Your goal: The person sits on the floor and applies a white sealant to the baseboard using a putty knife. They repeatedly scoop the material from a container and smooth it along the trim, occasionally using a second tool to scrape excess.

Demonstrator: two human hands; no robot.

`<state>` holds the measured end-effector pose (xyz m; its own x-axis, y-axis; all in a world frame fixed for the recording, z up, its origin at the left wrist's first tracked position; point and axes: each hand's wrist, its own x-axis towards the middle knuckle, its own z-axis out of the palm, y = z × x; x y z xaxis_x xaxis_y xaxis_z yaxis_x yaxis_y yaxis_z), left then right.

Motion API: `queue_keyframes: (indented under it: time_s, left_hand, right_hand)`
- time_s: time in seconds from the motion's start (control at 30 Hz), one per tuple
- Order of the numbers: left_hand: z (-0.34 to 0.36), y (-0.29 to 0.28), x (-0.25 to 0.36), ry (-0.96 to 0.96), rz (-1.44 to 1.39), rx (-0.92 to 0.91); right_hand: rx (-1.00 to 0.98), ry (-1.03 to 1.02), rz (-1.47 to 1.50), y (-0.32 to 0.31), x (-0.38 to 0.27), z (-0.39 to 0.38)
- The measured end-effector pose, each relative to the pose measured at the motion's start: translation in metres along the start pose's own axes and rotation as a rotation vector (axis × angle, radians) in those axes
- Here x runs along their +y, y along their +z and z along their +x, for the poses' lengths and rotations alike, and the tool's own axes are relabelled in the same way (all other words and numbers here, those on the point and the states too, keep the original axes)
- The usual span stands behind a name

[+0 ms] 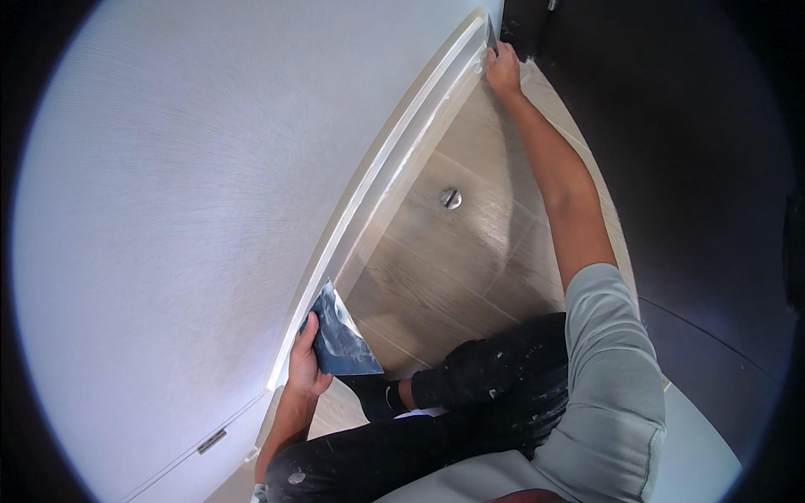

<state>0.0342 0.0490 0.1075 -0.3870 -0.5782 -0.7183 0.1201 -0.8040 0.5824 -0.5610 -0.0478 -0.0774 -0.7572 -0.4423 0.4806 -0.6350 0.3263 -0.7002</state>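
My left hand point(307, 362) is closed round a wide putty knife point(345, 350) with a dark, smeared blade. White filler point(343, 314) lies along one edge of that blade, which is beside the near part of the skirting board point(375, 172). At the far end of the board, my right hand point(504, 74) grips a narrower scraper point(491, 36); its blade is against or very close to the board near the corner, and its handle is hidden in my fingers. An uneven white bead point(419, 137) runs along the board's lower edge.
A pale wall point(184, 168) rises on the left, with a hinge point(212, 442) low down. A dark panel point(704, 168) stands on the right. A round metal doorstop point(451, 199) is fixed on the wood-look floor point(419, 268). My bent legs point(495, 377) take up the near floor.
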Motion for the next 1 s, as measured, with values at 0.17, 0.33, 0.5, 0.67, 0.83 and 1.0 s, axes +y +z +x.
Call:
queue_keyframes:
  time_s: [0.17, 0.33, 0.5, 0.67, 0.83, 1.0]
  left_hand:
    - [0.002, -0.004, 0.001, -0.017, 0.009, 0.015]
    - [0.002, -0.002, 0.001, -0.017, -0.001, 0.024]
    - [-0.002, -0.011, -0.001, 0.014, 0.043, 0.061]
    - [-0.004, -0.011, 0.000, 0.024, 0.058, 0.069]
    - [-0.004, -0.007, 0.000, 0.047, 0.070, 0.063]
    - [-0.004, 0.001, 0.001, 0.057, 0.082, 0.027]
  right_hand:
    - [0.010, 0.001, -0.034, 0.015, 0.015, 0.007]
    - [0.006, -0.010, -0.048, 0.021, 0.016, 0.010]
    - [-0.050, 0.019, 0.001, 0.026, 0.022, 0.012]
    - [-0.075, 0.056, 0.077, 0.027, 0.032, 0.008]
    - [-0.209, 0.124, 0.214, 0.016, 0.025, -0.003]
    - [-0.264, 0.142, 0.234, 0.014, 0.004, -0.033]
